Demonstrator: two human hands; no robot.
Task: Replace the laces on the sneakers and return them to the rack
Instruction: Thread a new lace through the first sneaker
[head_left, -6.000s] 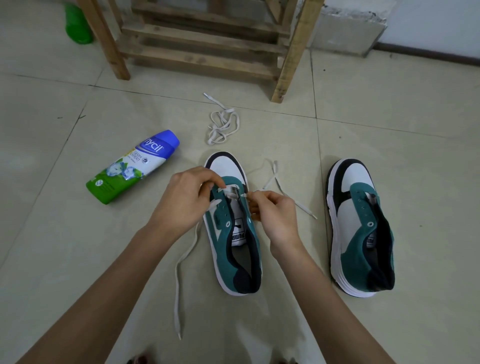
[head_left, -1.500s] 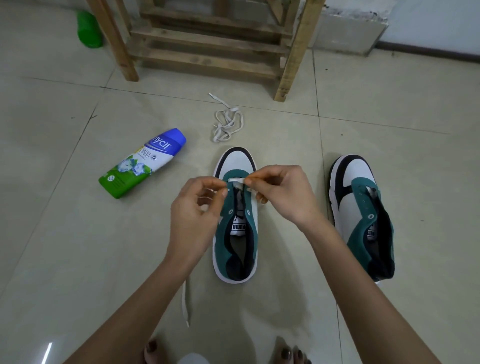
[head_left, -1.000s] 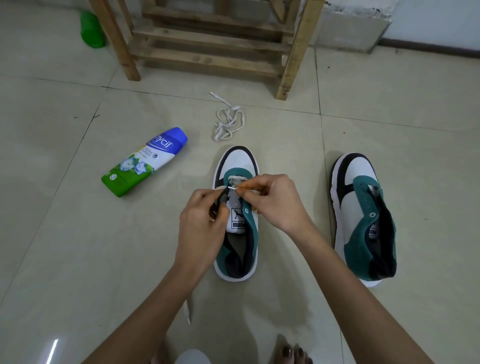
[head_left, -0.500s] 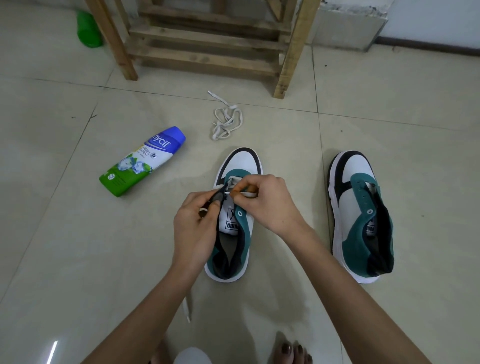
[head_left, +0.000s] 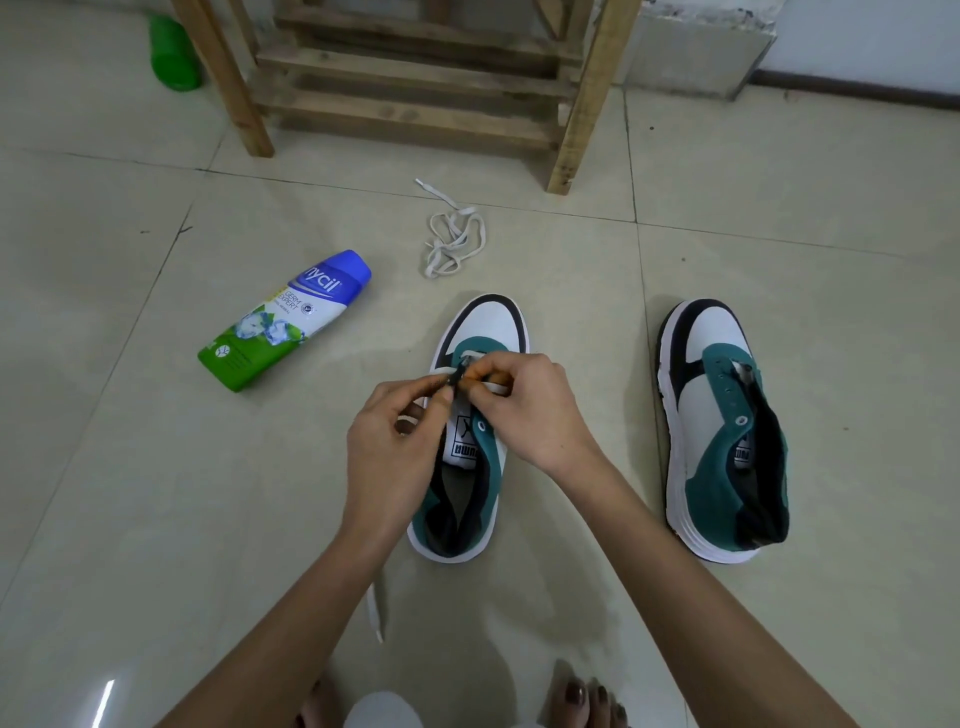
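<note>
Tiled floor (head_left: 130, 467): all items lie on it. Rack (head_left: 415, 104): wooden, at the top of the view, well apart from both sneakers; neither sneaker is on it. Right sneaker (head_left: 722, 431): unlaced, toe toward the rack, tilted onto its side, position unchanged from 6 s ago. Centre sneaker (head_left: 491, 325): upright on its sole between the forearms, toe toward the rack. Its heel now sits left of its toe, where 6 s ago it sat right of it, so the shoe has turned. Left hand (head_left: 395, 452): thumb and forefinger pinch the left eyelet edge of the centre sneaker, other fingers curled. Right hand (head_left: 530, 415): fingertips pinch the lace (head_left: 496, 387) at the front eyelets, just beside the left fingertips. 6 s ago the 2 hands worked apart at either side of the shoe; since 0.5 s ago they have barely shifted. Bottle (head_left: 283, 322): on its side, left of the centre sneaker, apart from it. Green bottle (head_left: 174, 54): beside the rack's left leg, partly out of view. Loose lace (head_left: 454, 241): 1 tangled heap between rack and centre sneaker, unmoved. Lace tail (head_left: 375, 610): only a short end shows under the left forearm; 6 s ago a long run was in view. Toes (head_left: 582, 699): at the bottom edge.
</note>
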